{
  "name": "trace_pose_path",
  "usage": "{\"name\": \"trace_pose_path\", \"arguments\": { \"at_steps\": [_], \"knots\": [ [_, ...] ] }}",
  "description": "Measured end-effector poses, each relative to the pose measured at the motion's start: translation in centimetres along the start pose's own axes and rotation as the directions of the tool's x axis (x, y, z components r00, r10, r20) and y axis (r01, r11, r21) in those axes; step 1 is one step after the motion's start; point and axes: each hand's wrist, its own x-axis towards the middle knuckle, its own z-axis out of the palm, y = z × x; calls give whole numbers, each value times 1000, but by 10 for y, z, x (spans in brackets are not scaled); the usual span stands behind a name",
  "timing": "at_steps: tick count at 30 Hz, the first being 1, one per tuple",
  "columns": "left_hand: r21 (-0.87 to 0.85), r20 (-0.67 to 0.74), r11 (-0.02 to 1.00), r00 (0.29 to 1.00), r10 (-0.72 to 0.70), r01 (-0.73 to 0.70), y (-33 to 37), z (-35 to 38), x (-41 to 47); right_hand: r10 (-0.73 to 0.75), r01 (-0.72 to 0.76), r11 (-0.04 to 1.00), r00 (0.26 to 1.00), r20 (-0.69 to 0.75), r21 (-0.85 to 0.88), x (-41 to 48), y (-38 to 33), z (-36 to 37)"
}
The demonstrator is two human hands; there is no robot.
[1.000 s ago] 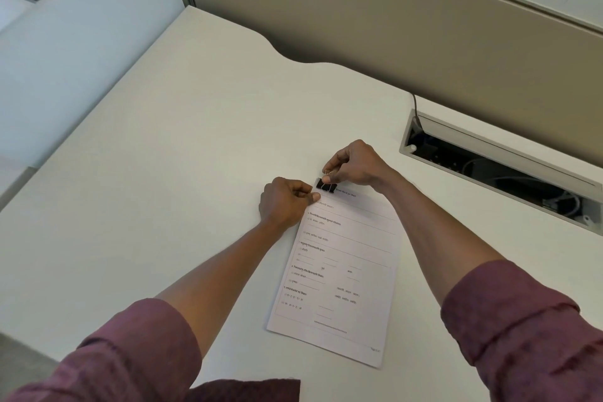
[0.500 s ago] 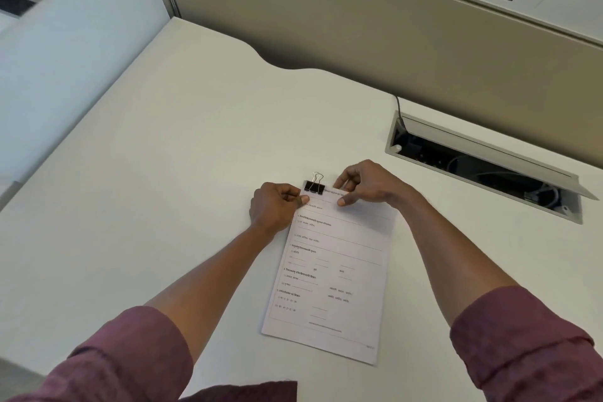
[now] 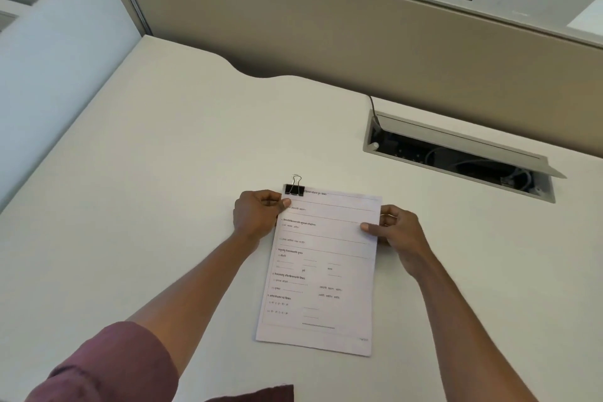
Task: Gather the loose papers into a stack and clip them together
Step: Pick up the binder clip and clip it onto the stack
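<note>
Papers [image 3: 323, 271]: your stack lies flat on the desk [image 3: 146, 206], near the cable hatch [image 3: 456, 157] — on your side of it and to its left.
Binder clip [image 3: 294, 189]: black, clamped on the stack's top corner farthest from the hatch, a wire handle sticking out past the edge.
Left hand [image 3: 257, 217]: fingers curled, thumb pinching the stack's edge just below the clip.
Right hand [image 3: 396, 228]: thumb on top of the hatch-side edge, fingers curled beside it (whether they reach under the sheets cannot be told) — a pinch on the stack.
</note>
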Motion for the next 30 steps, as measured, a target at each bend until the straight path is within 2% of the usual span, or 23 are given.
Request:
{"name": "trace_pose_path", "arguments": {
  "at_steps": [4, 9, 13, 21, 24, 30],
  "knots": [
    [-63, 1, 998, 1000, -13, 13, 0, -2, 0, 21, -19, 999, 999, -33, 45, -34, 28, 18],
    [-94, 2, 995, 1000, -19, 19, 4, -3, -4, 12, -21, 998, 986, -164, -54, -73, 54, 43],
    [-99, 3, 995, 1000, -19, 19, 8, -3, -9, -16, 1, 999, 957, -289, -54, -94, 71, 54],
    [-27, 118, 998, 992, 52, -49, -4, -1, -48, -25, 45, 998, 917, -397, 41, -98, 74, 68],
    [90, 170, 992, 983, 70, -86, -24, 1, -77, -11, 51, 995, 910, -413, 85, -89, 68, 75],
    [208, 219, 977, 976, -10, -37, -39, -9, -93, -23, 58, 995, 922, -386, 79, -68, 49, 85]
  ]
}}
